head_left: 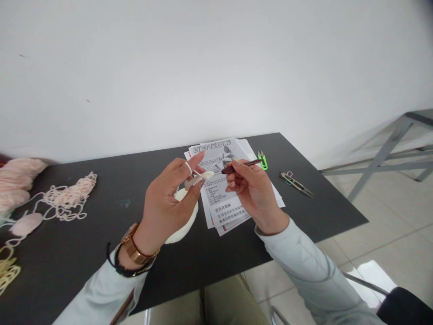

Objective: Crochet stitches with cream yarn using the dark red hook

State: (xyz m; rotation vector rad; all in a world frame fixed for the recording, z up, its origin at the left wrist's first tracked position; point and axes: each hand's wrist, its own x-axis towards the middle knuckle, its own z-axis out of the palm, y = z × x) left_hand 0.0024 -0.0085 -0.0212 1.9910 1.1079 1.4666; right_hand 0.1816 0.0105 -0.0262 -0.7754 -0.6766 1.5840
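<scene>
My left hand (172, 198) pinches a small white crochet piece (208, 175) between thumb and fingers, with white yarn looped round the raised index finger. In my right hand (252, 189) a crochet hook with a dark brown handle (238, 167) is held like a pen, its handle pointing right and up. The hook's tip is too small to make out, close to the white piece. Partly hidden behind my left hand, a white ball of yarn (184, 228) rests on the black table (135, 180). Printed sheets (225, 210) lie in a stack under both hands.
Green thread snips (262, 161) lie at the sheets' right edge, and metal snips (297, 184) further right. Pale pink yarn (72, 194), a pink ball (27, 224) and yellow yarn (7, 271) sit at the left. A white wall (203, 67) backs the table.
</scene>
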